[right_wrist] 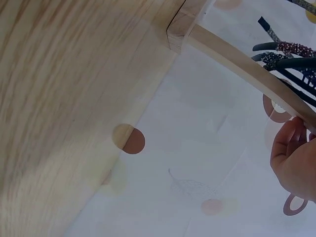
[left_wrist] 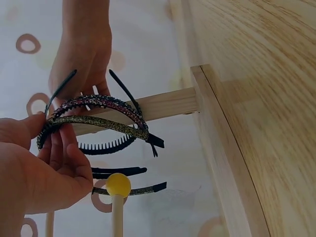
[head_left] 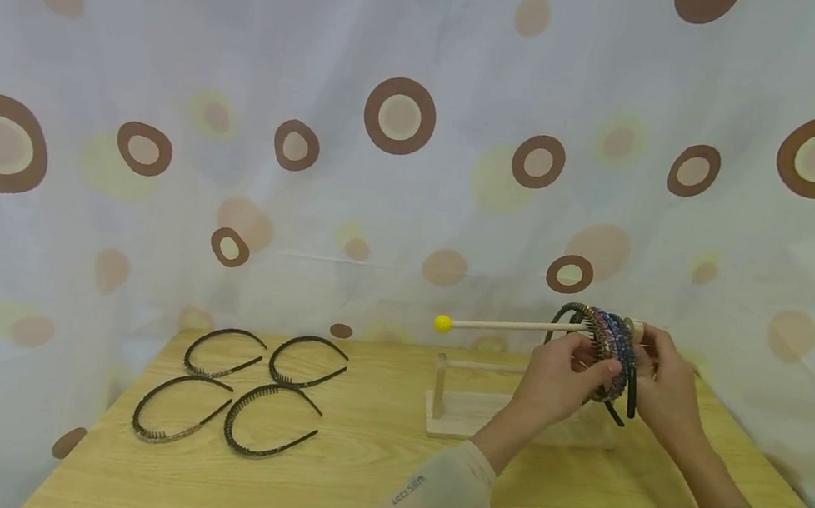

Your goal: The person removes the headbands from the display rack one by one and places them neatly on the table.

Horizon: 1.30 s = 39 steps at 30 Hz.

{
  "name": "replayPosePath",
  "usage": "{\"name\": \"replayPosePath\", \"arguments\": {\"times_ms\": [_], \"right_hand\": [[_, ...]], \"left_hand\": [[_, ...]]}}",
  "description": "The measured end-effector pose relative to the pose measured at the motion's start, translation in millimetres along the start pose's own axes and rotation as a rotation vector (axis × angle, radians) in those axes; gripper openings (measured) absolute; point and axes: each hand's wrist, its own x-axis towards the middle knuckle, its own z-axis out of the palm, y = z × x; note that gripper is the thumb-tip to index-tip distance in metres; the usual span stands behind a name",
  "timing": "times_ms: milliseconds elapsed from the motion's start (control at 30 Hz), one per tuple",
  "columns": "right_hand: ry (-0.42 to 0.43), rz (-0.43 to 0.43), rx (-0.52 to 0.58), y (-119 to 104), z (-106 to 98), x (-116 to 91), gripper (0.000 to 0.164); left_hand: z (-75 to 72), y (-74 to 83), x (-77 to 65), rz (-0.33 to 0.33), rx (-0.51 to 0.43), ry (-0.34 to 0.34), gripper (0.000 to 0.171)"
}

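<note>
At the right, a wooden stand has a pale rod [head_left: 505, 325] tipped with a yellow ball [head_left: 443, 323]. Several headbands [head_left: 616, 345] hang bunched on it by the post, some glittery, some plain black with comb teeth. My left hand [head_left: 555, 380] pinches a gold-glitter headband [left_wrist: 98, 121] between thumb and fingers, beside a multicoloured sparkly headband [left_wrist: 106, 101]. On the far side of the bunch, my right hand [head_left: 671, 393] grips the stand's post [right_wrist: 247, 64] near its top, fingers [right_wrist: 296, 131] curled at its edge. The bunch and hands hide much of the post in the head view.
Loose black headbands lie on the wooden table [head_left: 366, 484] at the left, among them a toothed headband [head_left: 254, 404]. The stand's base [head_left: 444, 426] carries a short upright [head_left: 439, 387] with a lower rod. A dotted curtain [head_left: 413, 204] hangs behind the table.
</note>
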Motion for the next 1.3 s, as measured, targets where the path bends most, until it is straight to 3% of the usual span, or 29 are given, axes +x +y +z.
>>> {"name": "replayPosePath", "arguments": {"times_ms": [500,800,1100,1300], "right_hand": [[0.015,-0.045,-0.011,3.7,2.2,-0.9,0.033],[0.011,-0.045,-0.006,5.0,3.3,1.0,0.035],[0.03,-0.101,-0.032,4.7,5.3,4.1,0.035],[0.033,-0.062,-0.027,7.4,2.9,1.5,0.032]], "left_hand": [[-26.2,34.9,-12.4,0.08,0.037,-0.061,0.028],[-47.6,70.1,-26.6,0.142,0.043,-0.076,0.027],[-69.8,91.3,-35.4,0.251,-0.013,-0.062,0.028],[-88.7,92.9,-34.4,0.259,-0.101,-0.035,0.026]]}}
